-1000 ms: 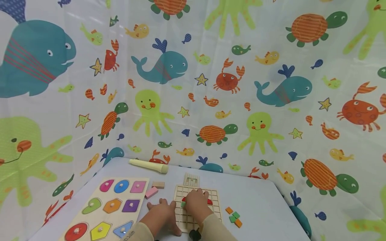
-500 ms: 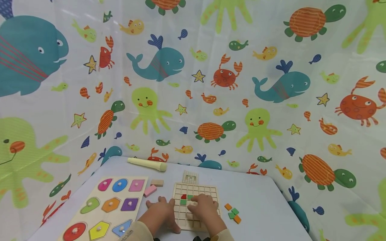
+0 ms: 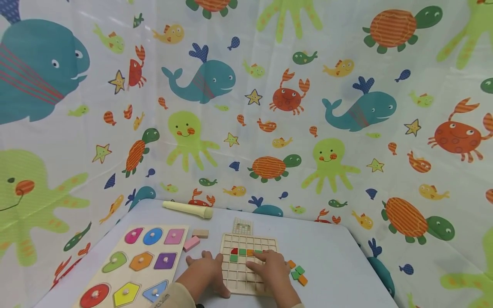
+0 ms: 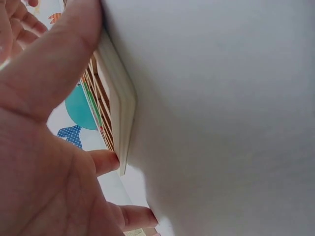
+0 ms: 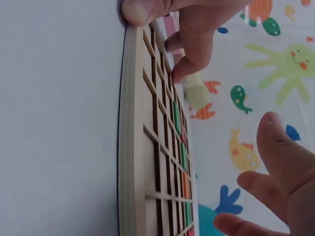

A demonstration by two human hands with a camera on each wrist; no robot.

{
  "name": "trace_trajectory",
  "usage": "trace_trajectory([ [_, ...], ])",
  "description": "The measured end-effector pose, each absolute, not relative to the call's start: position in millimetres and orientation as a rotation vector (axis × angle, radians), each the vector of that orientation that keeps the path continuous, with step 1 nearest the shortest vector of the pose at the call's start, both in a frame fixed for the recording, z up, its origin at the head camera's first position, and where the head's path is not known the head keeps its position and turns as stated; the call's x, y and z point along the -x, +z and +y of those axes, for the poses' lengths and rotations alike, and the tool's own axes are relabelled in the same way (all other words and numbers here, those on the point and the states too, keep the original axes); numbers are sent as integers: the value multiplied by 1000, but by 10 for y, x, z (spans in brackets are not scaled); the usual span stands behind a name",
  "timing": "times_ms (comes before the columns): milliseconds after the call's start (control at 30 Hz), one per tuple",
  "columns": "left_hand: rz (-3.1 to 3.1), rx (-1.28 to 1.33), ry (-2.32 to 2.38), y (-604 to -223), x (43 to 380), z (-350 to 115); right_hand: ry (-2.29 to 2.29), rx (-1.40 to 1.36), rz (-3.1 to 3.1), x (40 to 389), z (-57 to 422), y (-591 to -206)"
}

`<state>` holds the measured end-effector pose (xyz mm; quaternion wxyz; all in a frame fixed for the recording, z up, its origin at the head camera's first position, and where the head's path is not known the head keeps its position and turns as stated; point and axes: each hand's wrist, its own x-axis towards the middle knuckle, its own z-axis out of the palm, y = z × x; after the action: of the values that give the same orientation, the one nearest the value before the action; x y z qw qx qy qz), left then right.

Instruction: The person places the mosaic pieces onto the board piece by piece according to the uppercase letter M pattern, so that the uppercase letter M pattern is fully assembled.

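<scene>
A square wooden grid board [image 3: 239,280] lies on the table, with a red piece [image 3: 234,251], a green tile [image 3: 242,252] and an orange tile [image 3: 250,252] in one row. Another green tile [image 3: 233,258] sits just below that row. My left hand [image 3: 206,271] rests at the board's left side, thumb at the near corner and fingers spread along the edge. Over the board's right half hovers my right hand [image 3: 272,268], fingers apart with nothing between them. It partly hides the row's right end in the head view. The right wrist view shows a green tile [image 5: 188,215] and a red piece [image 5: 191,231] there.
Loose orange and green tiles [image 3: 300,270] lie right of the board. A small card with a grid pattern [image 3: 243,226] is behind it. To the left are a knobbed shape puzzle [image 3: 132,246], a pink block [image 3: 191,243], a wooden block [image 3: 200,233] and a pale-yellow microphone-shaped object [image 3: 187,209].
My right hand has lifted off the row's middle and moved right, uncovering green and orange tiles. My left hand stays at the board's edge. The head view has shifted slightly.
</scene>
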<state>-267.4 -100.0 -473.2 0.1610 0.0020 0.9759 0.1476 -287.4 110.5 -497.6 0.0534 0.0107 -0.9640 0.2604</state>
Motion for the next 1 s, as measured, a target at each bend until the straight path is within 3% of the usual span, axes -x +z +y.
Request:
trace_trajectory([
  [200, 2778, -11, 423, -4691, 2679, -995, 687, 67, -2928, 2872, 1338, -4939],
  [633, 2762, -10, 400, -4691, 2789, -1020, 575, 634, -3080, 2884, 2080, -4796],
  [1000, 2733, 43, 432, -4605, 2830, -1007, 498, 675, -3160, 2862, 2164, -4771],
])
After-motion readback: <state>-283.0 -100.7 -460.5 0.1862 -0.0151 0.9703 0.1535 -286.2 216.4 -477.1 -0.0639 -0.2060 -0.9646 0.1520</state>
